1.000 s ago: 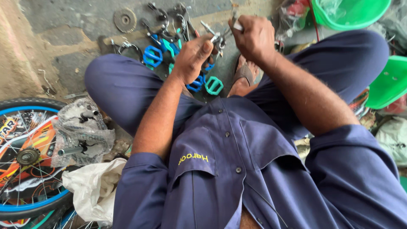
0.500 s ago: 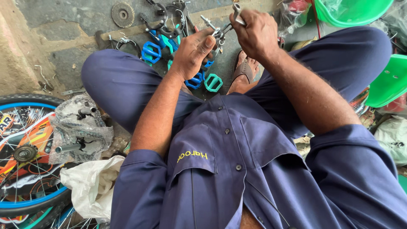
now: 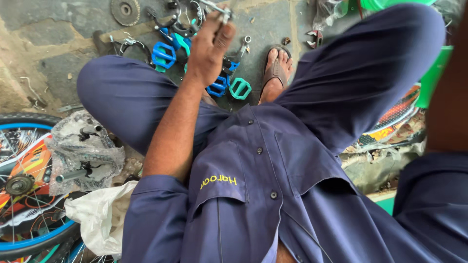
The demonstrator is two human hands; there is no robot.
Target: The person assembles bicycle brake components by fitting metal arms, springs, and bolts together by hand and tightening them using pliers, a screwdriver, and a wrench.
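I sit on the ground in a dark blue work suit with my knees apart. My left hand [image 3: 209, 46] is raised over a pile of bicycle parts, fingers closed on a small metal rod-like part [image 3: 220, 9] at the top edge. Just below the hand lie a blue pedal [image 3: 163, 54], a second blue pedal [image 3: 218, 87] and a teal pedal [image 3: 240, 88]. My right hand is out of the frame; only the blurred right forearm [image 3: 448, 92] shows along the right edge.
A toothed cog [image 3: 125, 9] and black clamps lie on the stone floor at the top. My sandalled foot [image 3: 275, 73] rests beside the pedals. A bicycle wheel [image 3: 19, 195], a clear bag of metal parts [image 3: 83, 151] and a white bag [image 3: 97, 219] sit at the left. A green tub [image 3: 431, 78] stands at the right.
My right hand, which met the left over the metal part, has pulled away out of the frame on the right. The left hand still holds the part.
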